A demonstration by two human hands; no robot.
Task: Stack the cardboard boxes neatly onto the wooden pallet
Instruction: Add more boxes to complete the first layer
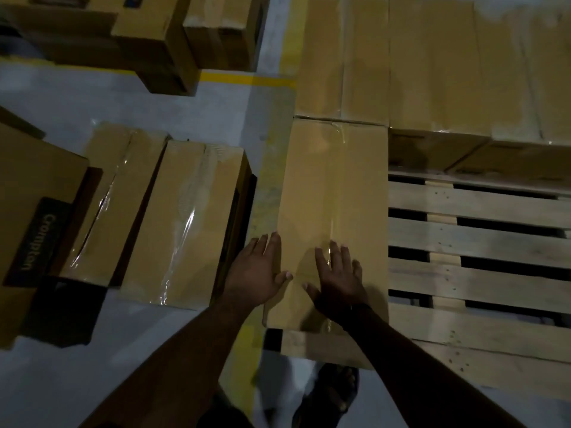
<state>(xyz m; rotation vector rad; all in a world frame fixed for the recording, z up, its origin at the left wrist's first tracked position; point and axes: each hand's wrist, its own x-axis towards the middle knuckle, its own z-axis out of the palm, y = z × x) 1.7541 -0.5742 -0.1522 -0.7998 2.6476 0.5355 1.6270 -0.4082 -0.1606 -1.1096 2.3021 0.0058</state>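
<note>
Cardboard, taped shut so that nothing inside is seen, forms the box point(333, 186) laid on the near left corner of the wooden pallet point(479, 239). It is pressed from above by both hands, left hand point(256, 270) at its left edge, right hand point(338, 279) just beside, fingers straight and spread, nothing gripped. Behind it, at least three sealed boxes point(432, 63) are stacked. Two taped boxes point(185, 223) are laid side by side on the floor point(92, 366), near a printed box point(27, 211).

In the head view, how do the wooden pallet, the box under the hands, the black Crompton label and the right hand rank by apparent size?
1. wooden pallet
2. box under the hands
3. Crompton label and right hand: they look about alike, so unranked.
</note>
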